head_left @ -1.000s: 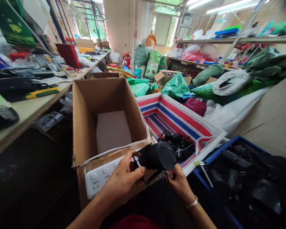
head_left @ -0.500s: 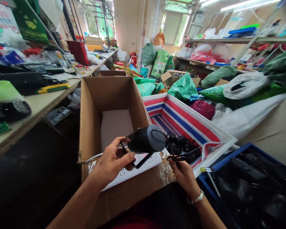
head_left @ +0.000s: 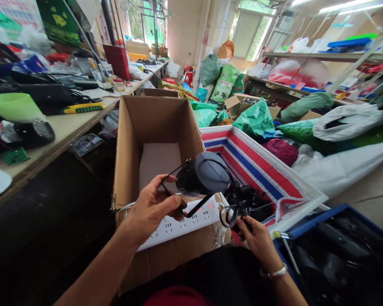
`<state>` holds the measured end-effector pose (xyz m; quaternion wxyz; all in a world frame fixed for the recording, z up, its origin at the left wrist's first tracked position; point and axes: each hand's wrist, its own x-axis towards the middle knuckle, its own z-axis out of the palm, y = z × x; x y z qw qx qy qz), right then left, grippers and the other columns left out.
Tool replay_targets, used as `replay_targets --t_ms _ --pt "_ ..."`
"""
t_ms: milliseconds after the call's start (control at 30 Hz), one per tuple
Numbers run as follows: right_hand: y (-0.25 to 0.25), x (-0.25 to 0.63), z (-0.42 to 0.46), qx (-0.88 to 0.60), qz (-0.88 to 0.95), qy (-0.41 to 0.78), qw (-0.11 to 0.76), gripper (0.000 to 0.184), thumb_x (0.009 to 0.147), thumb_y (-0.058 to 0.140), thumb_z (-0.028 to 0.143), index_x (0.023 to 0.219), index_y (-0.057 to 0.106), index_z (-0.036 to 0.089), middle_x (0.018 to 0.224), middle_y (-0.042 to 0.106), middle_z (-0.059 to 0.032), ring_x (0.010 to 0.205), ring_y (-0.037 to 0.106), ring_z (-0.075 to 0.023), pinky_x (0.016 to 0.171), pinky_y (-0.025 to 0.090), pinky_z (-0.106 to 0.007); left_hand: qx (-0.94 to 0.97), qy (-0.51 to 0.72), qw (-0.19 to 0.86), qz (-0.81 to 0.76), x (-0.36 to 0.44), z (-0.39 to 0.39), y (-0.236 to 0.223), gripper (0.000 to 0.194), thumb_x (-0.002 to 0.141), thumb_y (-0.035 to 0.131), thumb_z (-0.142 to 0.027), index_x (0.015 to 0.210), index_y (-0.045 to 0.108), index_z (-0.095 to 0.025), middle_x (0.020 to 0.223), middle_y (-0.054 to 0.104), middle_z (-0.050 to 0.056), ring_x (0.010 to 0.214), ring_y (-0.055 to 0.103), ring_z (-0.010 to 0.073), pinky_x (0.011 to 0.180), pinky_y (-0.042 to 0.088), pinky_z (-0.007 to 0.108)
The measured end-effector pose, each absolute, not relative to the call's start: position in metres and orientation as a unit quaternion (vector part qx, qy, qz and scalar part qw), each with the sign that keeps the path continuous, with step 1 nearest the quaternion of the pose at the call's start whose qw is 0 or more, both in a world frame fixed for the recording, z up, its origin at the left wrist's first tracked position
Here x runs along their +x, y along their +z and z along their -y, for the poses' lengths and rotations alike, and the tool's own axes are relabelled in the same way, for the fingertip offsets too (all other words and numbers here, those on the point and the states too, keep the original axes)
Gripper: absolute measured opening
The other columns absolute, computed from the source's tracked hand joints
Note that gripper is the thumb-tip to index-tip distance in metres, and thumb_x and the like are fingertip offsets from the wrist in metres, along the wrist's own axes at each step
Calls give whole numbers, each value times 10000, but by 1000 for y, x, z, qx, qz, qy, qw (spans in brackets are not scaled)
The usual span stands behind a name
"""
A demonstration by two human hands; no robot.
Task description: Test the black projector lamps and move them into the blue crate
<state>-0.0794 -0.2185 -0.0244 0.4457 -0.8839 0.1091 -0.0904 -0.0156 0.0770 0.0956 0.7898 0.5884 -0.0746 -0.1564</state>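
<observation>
Holding a matte black cylindrical housing [head_left: 191, 178] with a smooth, rounded grey end cap [head_left: 214, 172] in the air, just above a white plastic power strip [head_left: 178, 225] lying across the near flap of a corrugated cardboard box [head_left: 156, 119]. Cupping the left hand [head_left: 153, 208] under the housing, palm turned inward, wrist angled up, fingers [head_left: 166, 199] bent and partly closed around a slim black bracket [head_left: 198, 206]. Reaching forward with the right hand [head_left: 258, 242], fingertips [head_left: 244, 223] nearly closed, pinching a loop of thin black cable [head_left: 232, 212] running from the housing, with a silver bangle [head_left: 274, 271] circling the wrist. Showing a pale foam sheet [head_left: 158, 163] lying flat on the box floor. Crowding a tangle of glossy black parts [head_left: 245, 197] into a woven red, white and blue striped plastic bin [head_left: 252, 159] just beside the box, and more dark pieces into a blue plastic crate [head_left: 335, 216] at lower right.
</observation>
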Motion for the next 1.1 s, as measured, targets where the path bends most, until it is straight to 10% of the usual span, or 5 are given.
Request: replay_targets --t_ms 300,700,1100 --pt "-24 -62 161 -822 -34 -122 555 257 817 603 390 939 640 166 805 706 -70 712 680 -212 668 559 -354 579 -140 801 61 -20 -85 96 422 772 693 -271 1076 416 -177 692 690 15 556 655 159 559 562 292" --pt "-9 -51 166 -879 119 -39 460 130 861 565 285 899 671 220 1033 661 -75 920 650 -199 795 540 -335 588 -151 793 45 -17 -90 84 452 734 716 -315 1051 428 -169 658 628 -18 538 632 147 535 538 271" --pt "-61 -52 167 -892 112 -204 388 199 832 573 282 1000 673 249 999 706 -61 929 669 -237 813 561 -387 563 -140 813 45 -15 -63 49 379 723 671 -279 1023 475 -156 695 541 -33 576 534 100 554 449 234"
